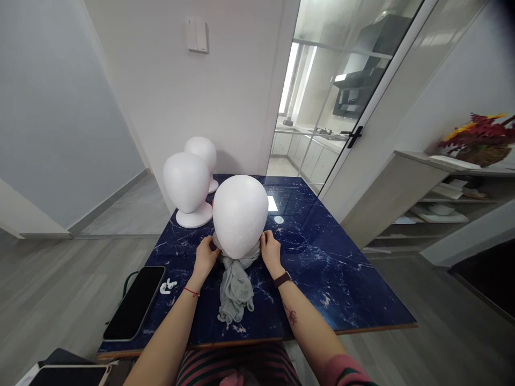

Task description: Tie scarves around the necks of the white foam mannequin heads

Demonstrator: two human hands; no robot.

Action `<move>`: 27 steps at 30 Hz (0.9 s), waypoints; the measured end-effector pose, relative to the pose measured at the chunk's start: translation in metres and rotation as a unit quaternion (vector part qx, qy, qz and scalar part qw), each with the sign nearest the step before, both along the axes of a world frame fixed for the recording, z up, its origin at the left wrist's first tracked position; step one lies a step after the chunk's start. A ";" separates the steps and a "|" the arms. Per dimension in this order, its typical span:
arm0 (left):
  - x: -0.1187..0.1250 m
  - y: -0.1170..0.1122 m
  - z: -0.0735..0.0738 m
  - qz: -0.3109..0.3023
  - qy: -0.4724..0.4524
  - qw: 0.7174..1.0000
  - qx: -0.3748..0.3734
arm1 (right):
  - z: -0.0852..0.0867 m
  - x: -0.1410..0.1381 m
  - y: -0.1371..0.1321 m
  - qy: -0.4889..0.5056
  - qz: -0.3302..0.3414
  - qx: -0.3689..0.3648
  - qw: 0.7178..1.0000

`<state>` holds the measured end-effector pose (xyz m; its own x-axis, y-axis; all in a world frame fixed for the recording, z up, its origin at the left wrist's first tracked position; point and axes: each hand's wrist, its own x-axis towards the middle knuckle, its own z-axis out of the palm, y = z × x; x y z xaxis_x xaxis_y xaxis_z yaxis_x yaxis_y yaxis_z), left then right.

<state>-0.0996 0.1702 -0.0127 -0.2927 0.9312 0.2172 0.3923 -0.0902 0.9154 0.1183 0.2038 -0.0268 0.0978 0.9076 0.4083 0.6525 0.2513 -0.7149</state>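
We are looking down on a glossy dark-blue table with white veining, set against a pale wall at the top middle of the frame, with a glass door at the upper right, a low shelf unit at the right edge and grey flooring around. We count three white foam heads: the front head in the centre, and two more, a nearer one and a farther one, left of centre. We also count one grey scarf, one dark-screened phone on the table at the lower left and two white earbuds beside it. The scarf wraps the front head's neck, its end trailing toward the bottom middle. Both forearms reach up from the bottom edge; the left hand and right hand flank the neck — fingers curled, tips at the scarf. Whether either pinches the cloth, we cannot tell.
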 end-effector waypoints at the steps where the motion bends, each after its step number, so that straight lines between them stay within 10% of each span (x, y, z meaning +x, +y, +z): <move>1: 0.001 -0.001 0.001 0.001 0.019 1.000 0.014 | -0.001 0.001 0.001 0.012 -0.009 -0.004 1.000; 9: 0.003 -0.003 0.002 -0.027 0.152 0.984 0.092 | 0.009 -0.004 -0.008 0.133 0.068 0.009 0.989; 21: 0.014 -0.007 0.001 -0.020 0.071 0.990 0.117 | -0.001 -0.013 -0.011 0.214 0.081 -0.017 0.973; 27: 0.006 -0.001 -0.005 0.065 -0.141 0.985 0.071 | -0.010 0.004 0.002 0.252 -0.035 0.003 0.967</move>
